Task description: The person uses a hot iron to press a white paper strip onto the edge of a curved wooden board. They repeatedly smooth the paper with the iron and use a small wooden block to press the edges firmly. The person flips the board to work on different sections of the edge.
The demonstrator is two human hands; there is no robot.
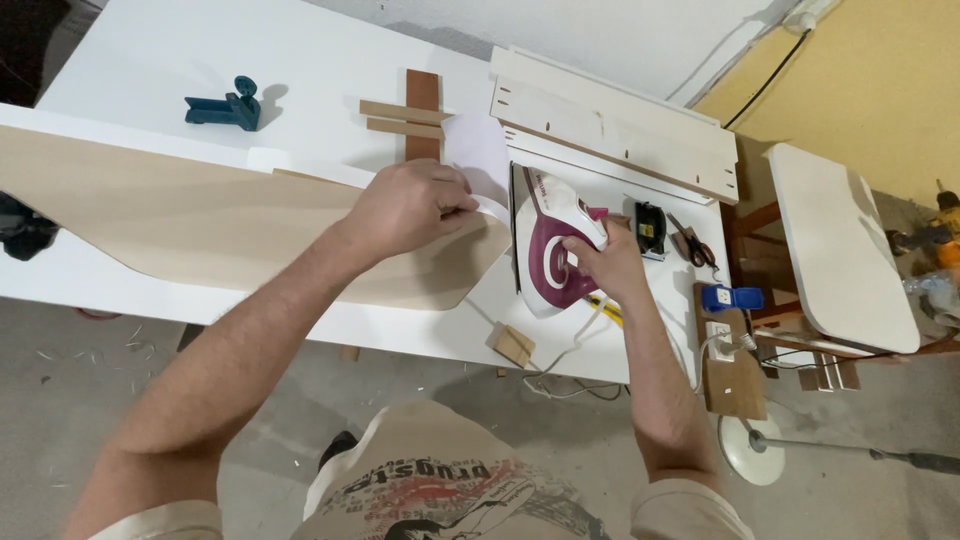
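Note:
My left hand (pixel 410 205) presses down on a sheet of white paper (pixel 480 150) and the curved end of a light wooden panel (pixel 200 220) that lies along the white worktable (pixel 150 60). My right hand (pixel 605 262) grips the handle of a white and magenta clothes iron (pixel 545 245), which stands on its side just right of the panel's rounded tip. The iron's soleplate faces the panel's edge. A white cord (pixel 560 360) runs from the iron over the table's near edge.
A blue clamp (pixel 225 105) and crossed wood strips (pixel 415 110) lie at the back. White slotted boards (pixel 610 120) lean by the wall. Scissors (pixel 695 245), a small black tool (pixel 650 228), a wood block (pixel 513 345) and a power strip (pixel 728 335) sit to the right.

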